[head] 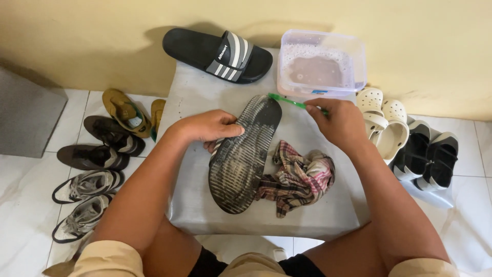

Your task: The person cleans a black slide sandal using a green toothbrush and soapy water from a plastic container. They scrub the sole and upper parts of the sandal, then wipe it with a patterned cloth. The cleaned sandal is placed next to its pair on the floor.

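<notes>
Right now the person is sitting at a small grey desk (205,92) set against a yellow wall, with both bare hands working over an upturned slide sandal (243,156). This sandal is lying sole-up in the middle of the desk, its ribbed, dirty sole facing the camera and its toe pointing to the far side. The left hand (207,127) is gripping the sandal's left edge, fingers curled around the rim and thumb pressing on the sole. The right hand (342,123) is pinching a green toothbrush (287,101) near its handle end, and the brush is reaching left so that its tip is meeting the far end of the sole.

Just right of the sandal a crumpled plaid cloth (300,177) is lying on the desk, touching the sandal's right edge. At the far edge the matching black slide (218,48) with white stripes is resting strap-up, and beside it, to the right, a clear plastic tub (322,64) is holding sudsy water.

On the tiled floor to the left, several worn shoes (95,154) are lying in a row. To the right, white clogs (382,120) and a black-and-white pair (428,154) are sitting close together.
</notes>
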